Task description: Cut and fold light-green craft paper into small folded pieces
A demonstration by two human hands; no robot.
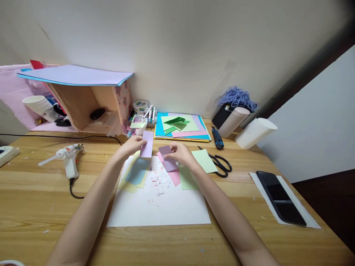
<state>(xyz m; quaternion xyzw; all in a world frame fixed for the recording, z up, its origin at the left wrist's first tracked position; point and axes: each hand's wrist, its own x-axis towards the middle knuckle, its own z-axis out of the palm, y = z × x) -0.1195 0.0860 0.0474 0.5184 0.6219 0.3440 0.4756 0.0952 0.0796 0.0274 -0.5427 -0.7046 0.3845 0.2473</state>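
Observation:
My left hand (132,145) pinches a lilac paper strip (146,145) at its left edge, above the far end of a white sheet (159,205). Close to its right, my right hand (181,154) has its fingers closed on another lilac paper piece (166,157), which lies over a pink piece (174,177). A blue paper on yellow-green paper (136,173) rests under my left wrist. Light green papers (203,160) lie beside and under my right hand. The white sheet carries coloured scribble marks in its middle.
Black scissors (220,164) lie right of my right hand, with a blue utility knife (217,138) behind them. A stack of coloured paper (181,127) sits against the wall. A glue gun (68,159) lies at left, a phone (281,197) at right, a cardboard box (83,103) behind.

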